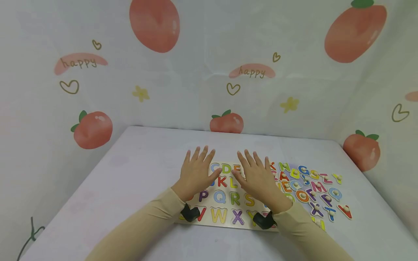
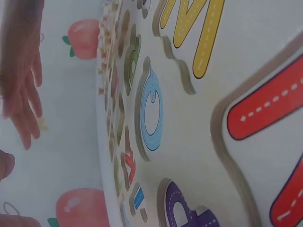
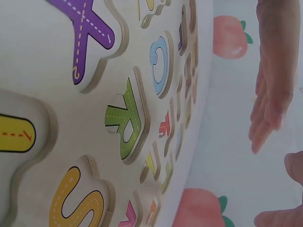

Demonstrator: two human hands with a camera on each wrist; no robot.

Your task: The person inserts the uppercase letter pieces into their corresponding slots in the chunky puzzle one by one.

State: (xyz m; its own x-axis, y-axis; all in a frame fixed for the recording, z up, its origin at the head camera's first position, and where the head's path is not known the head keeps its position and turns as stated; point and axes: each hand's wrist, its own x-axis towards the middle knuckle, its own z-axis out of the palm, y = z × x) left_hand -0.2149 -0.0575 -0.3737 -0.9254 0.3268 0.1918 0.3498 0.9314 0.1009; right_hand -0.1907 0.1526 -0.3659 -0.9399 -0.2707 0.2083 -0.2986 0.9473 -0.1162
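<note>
Both hands hover with fingers spread over a wooden alphabet puzzle board (image 1: 212, 222), palms down and holding nothing. The left hand (image 1: 196, 175) is above the board's left half, and the right hand (image 1: 259, 181) above its right half. Printed letter recesses show between them, among them a green R (image 1: 235, 198) and a blue Q (image 1: 220, 197). In the left wrist view the board's blue Q (image 2: 152, 113) and a red letter (image 2: 265, 101) appear close up. The right wrist view shows a purple X (image 3: 85, 28) and the green R (image 3: 124, 120).
Several loose knobbed letter pieces lie right of the board, including a pink M (image 1: 318, 186), an orange O (image 1: 302, 196) and a red V (image 1: 345, 211). The white table (image 1: 130, 159) meets a printed curtain (image 1: 196, 72) at the back. A dark green cord (image 1: 32, 233) hangs at the left.
</note>
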